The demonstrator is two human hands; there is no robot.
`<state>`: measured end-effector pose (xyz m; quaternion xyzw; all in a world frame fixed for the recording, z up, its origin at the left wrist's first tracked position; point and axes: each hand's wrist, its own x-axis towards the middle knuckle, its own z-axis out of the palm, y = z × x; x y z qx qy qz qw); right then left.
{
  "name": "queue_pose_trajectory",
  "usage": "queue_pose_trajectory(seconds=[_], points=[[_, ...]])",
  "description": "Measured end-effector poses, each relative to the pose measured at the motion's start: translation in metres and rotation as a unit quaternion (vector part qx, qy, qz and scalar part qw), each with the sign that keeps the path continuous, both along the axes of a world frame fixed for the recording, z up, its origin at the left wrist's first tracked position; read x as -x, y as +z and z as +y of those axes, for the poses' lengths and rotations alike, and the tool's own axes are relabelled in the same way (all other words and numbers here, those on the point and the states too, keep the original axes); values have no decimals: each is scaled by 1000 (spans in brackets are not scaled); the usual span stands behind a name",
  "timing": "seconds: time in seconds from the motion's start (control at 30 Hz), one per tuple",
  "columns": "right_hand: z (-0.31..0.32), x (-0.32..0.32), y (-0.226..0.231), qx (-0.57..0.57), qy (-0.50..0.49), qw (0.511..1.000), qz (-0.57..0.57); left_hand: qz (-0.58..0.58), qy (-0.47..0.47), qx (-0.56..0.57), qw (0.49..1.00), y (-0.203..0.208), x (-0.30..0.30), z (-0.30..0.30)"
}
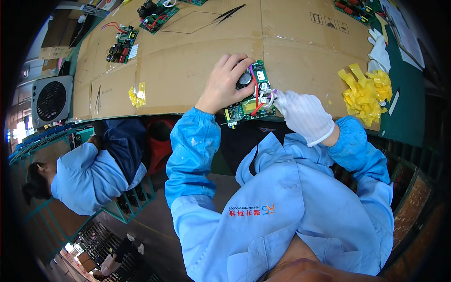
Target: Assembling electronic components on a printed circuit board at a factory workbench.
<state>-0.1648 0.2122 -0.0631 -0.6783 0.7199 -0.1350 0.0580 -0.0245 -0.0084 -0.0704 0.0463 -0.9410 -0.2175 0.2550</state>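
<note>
At the near edge of the cardboard-covered table, a green circuit board carries a round black capacitor, a yellow transformer, red wires and white wires. My left hand, bare, is closed around the board's left side, with its fingers over the capacitor. From the right, my right hand in a white striped glove pinches at the white wires. Its fingertips are partly hidden by the wires. Small purple patches show at the fingertips of both hands.
More circuit boards lie toward the far side. Black tweezers lie at the back. Yellow tape scraps are heaped at the right beside a white glove. A fan stands at the left; a seated co-worker is nearby.
</note>
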Motion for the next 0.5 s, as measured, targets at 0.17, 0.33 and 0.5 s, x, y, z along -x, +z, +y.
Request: queue_pose_trajectory(seconds=[0.17,0.33,0.5], points=[[0,1,-4,16,-15,998,-52,3,2,4,1000,3,0,0],[10,11,5,33,-2,990,-136,-1,3,3,1000,2,1,-1],[16,10,22,-65,8,990,-127,-3,12,-15,1000,-2,1,1]])
